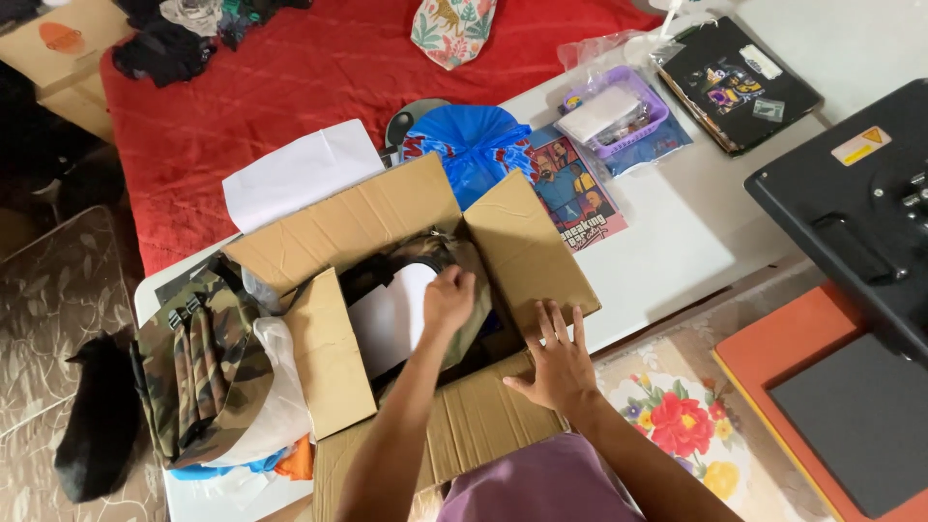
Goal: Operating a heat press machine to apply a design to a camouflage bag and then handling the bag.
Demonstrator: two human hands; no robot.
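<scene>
Cardboard box [503,253] — flaps open, on the white table [677,242]. Left hand [449,298] reaches inside, fingers curled over a white sheet [391,319]; grasp unclear. Right hand [558,360] — open, fingers spread — presses flat on the near flap. Camouflage bag [198,372] lies beside the box.

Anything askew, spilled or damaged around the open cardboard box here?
Nothing looks spilled or damaged. The cardboard box stands open with its flaps splayed; the left hand reaches inside onto a white sheet, and the right hand rests on a flap. Only oddity: a camouflage garment hangs over the table's left edge.
</scene>
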